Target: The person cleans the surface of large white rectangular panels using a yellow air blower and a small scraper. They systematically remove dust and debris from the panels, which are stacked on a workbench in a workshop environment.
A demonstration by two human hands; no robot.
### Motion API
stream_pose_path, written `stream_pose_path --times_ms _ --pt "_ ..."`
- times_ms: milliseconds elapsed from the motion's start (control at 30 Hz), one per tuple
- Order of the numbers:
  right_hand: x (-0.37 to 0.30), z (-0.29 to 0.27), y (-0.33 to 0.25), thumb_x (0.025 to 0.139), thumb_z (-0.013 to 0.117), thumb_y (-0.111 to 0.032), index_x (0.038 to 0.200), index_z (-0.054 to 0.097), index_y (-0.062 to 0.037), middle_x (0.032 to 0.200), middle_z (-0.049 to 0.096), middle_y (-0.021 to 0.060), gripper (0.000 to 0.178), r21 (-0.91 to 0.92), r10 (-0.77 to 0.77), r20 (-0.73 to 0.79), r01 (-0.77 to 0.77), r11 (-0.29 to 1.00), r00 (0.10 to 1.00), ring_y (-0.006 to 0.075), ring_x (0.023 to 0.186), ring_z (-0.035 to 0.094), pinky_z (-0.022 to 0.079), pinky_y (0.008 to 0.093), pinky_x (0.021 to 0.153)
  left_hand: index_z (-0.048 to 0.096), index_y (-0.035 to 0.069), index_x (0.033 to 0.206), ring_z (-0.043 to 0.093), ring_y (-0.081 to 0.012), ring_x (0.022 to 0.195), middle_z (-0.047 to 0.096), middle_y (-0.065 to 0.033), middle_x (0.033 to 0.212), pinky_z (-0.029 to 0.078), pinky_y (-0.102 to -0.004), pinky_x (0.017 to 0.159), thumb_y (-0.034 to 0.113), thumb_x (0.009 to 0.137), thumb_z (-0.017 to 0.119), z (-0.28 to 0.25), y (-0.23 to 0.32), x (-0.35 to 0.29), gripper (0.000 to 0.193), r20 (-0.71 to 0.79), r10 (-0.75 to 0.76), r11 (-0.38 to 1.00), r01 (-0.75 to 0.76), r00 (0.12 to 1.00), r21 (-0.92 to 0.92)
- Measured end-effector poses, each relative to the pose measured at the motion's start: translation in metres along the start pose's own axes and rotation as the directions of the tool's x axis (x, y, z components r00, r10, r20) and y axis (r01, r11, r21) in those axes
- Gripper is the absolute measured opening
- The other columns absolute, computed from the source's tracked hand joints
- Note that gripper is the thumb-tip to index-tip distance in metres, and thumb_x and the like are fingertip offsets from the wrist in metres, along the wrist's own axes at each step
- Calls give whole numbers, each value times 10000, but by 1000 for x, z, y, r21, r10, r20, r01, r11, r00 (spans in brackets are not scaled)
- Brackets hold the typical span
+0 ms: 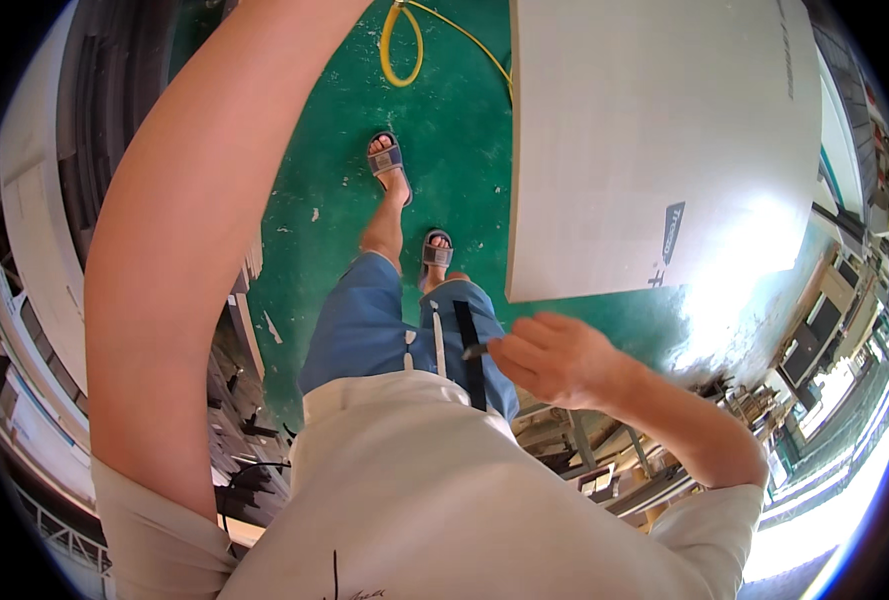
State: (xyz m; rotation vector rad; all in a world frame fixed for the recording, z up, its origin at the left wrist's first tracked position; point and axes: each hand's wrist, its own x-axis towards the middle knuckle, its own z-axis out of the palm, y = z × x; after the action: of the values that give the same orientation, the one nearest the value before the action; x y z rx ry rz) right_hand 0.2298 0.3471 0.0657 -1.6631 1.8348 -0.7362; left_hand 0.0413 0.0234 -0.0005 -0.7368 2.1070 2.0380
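Observation:
My right hand (pixel 556 360) is curled closed in front of my blue shorts (pixel 349 320), just off the near edge of a large pale board (pixel 664 130). A short dark grey tip (pixel 475 351) pokes out of its fingers to the left; the rest is hidden in the grip, so its kind is unclear. Behind that tip a black strip (pixel 470 355) runs down over the shorts. My left arm (pixel 194 240) reaches far forward past the top edge, which leaves the left hand outside the picture. The board lies to the right, with dark printing on its face.
A yellow hose (pixel 401 50) lies looped on the green floor (pixel 334 220) ahead of my sandalled feet. Stacked panels (pixel 39 230) line the left side. Timber pieces (pixel 604 470) and frames crowd the lower right. Strong light glares off the board's right corner.

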Motion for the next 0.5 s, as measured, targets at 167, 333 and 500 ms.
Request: stream_pose_path --times_ms 167,333,500 --pt "-32 10 -8 732 726 -41 960 669 -43 870 599 70 236 -51 149 -47 -151 987 988 247 750 618 519 374 642 697 -12 1058 696 -222 767 736 -107 906 541 -356 675 358 898 796 11 11 -81 414 -130 38 897 24 991 441" --pt "-36 6 -16 750 764 -5 951 673 -55 825 630 61 227 60 204 -139 -198 978 969 258 754 601 505 380 653 708 34 990 704 -147 798 734 -56 847 535 -319 726 468 891 790 24 -45 -170 452 160 85 929 -136 983 343" --pt "-37 -19 -3 715 749 -31 986 683 -96 844 620 41 286 -2 74 83 -74 997 994 236 791 594 489 367 669 694 17 1007 703 -165 768 732 -53 834 544 -329 678 380 874 820 47 -79 -260 407 244 -109 992 88 964 95"
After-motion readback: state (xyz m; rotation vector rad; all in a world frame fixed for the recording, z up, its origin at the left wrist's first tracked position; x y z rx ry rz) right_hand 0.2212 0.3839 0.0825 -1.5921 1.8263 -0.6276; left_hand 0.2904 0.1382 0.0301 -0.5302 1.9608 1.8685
